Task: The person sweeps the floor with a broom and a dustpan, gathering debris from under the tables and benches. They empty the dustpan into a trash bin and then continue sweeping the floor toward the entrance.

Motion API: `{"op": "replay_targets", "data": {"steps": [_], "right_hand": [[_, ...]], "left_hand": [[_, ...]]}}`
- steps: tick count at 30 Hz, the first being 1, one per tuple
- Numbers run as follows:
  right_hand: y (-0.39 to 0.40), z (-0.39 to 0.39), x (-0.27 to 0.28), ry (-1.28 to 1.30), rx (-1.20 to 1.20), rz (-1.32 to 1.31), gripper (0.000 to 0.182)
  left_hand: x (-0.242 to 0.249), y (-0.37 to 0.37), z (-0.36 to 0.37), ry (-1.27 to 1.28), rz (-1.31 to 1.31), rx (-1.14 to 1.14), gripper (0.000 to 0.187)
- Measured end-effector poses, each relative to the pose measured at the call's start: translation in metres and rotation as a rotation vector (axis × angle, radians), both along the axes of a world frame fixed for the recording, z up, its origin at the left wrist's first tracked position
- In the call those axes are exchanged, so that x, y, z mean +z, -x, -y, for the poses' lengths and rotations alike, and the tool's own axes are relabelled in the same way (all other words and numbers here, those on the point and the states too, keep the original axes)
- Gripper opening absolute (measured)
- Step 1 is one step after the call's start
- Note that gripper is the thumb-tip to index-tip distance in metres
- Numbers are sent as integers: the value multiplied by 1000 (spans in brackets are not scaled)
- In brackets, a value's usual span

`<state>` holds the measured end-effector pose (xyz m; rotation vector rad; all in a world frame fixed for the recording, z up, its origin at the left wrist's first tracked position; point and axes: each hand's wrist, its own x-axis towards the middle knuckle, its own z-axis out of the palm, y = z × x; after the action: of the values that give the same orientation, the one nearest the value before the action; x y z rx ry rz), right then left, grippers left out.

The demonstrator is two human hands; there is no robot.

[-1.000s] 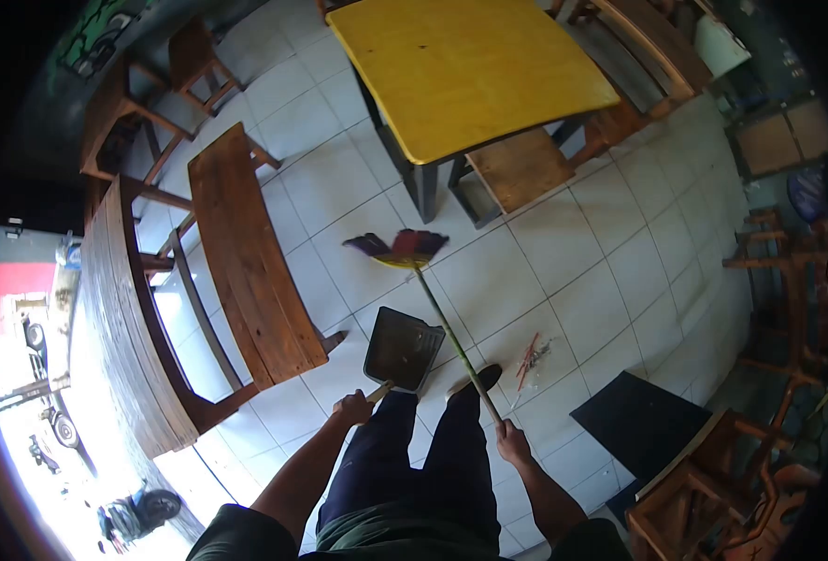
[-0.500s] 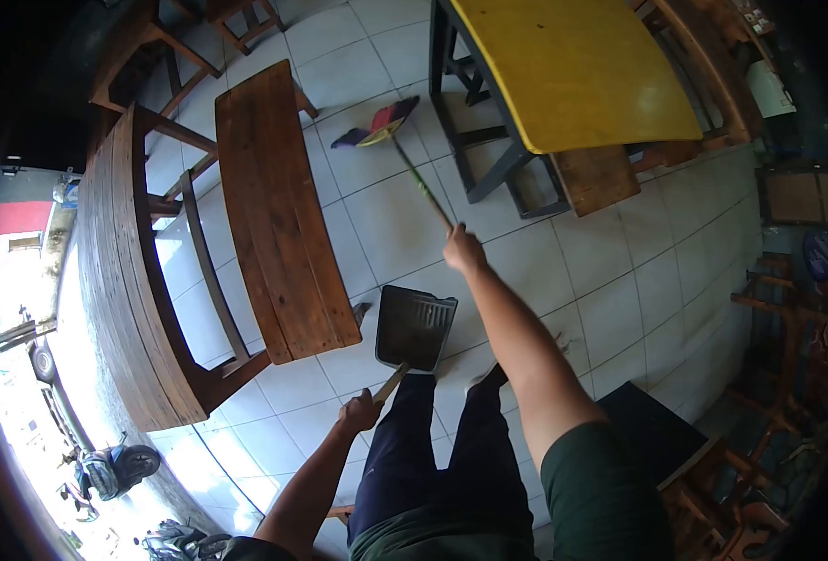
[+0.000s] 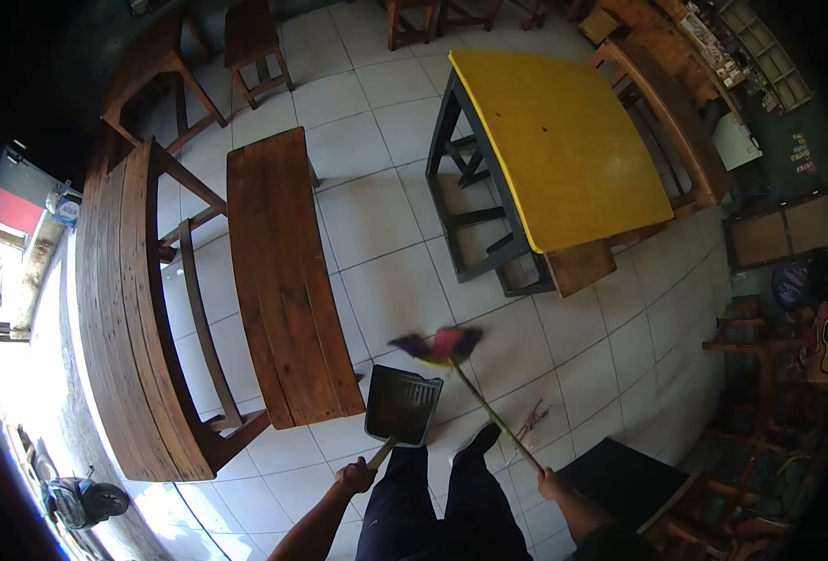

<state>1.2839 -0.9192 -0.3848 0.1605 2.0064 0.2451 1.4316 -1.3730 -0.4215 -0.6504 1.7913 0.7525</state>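
My left hand (image 3: 356, 477) is closed around the wooden handle of a dark dustpan (image 3: 401, 404), which rests on the tiled floor just ahead of my feet. My right hand (image 3: 554, 483) grips the thin green-brown stick of a broom (image 3: 451, 346). The broom's red and purple head is slightly blurred and lies on the floor just beyond the dustpan's upper right corner, apart from it. Some thin reddish debris (image 3: 532, 421) lies on the tiles to the right of the broom stick.
A wooden bench (image 3: 288, 280) and a long wooden table (image 3: 129, 318) stand on the left. A yellow-topped table (image 3: 563, 150) is ahead right. Near my right hand is a dark flat panel (image 3: 620, 481). Wooden chairs (image 3: 760, 346) line the right, and a motorbike (image 3: 82, 500) stands outside.
My right hand has drawn the broom back toward me, from far out on the floor to beside the dustpan. My left hand still holds the dustpan. The view has tilted up.
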Motion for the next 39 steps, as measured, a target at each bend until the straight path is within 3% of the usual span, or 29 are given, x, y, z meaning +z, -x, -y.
{"op": "replay_targets", "data": {"steps": [2,6,9,10,11,12,16,21,25,28,29,32,33,35,39], "right_hand": [[-18,-6,35,170,-21,-77,38],[-36,8,35,289,-69,-259,30],[-19,58,-10,399,-37,-336,21],[-14,68,-42,642,292,-505,18],[2,94,-61,631,294,-445,18],[28,135,-56,471,-83,-296,23],[97,194,-80,507,-47,-409,34],[59,88,-89,407,-93,-462,26],[-38,-55,-52,237,-145,-415,24],[-115,-133,14,39,-166,-292,27],[-139,-152,30,-45,-189,-248,27],[-203,-184,63,-80,-310,-158,34],[-222,-193,63,-39,-393,-135,34],[-282,-216,34,106,-365,-270,32],[-309,-182,58,112,-775,-392,34]], "left_hand": [[-4,0,4,-18,16,-67,51],[-12,1,0,-41,67,-155,52],[-10,9,-3,1,79,-264,52],[-16,8,-4,32,50,-303,51],[-17,7,-3,29,62,-344,51],[-17,9,-2,24,62,-363,50],[-15,15,7,35,47,-535,50],[-16,15,11,81,7,-538,51],[-28,4,7,115,-66,-523,52],[-40,-1,-1,115,-104,-519,53],[-42,-1,-6,73,-93,-420,51],[-34,3,-35,119,-99,-401,45],[-25,7,-45,53,-138,-558,36],[-28,7,-62,49,-98,-512,28],[-12,15,-103,48,-155,-667,35]]}}
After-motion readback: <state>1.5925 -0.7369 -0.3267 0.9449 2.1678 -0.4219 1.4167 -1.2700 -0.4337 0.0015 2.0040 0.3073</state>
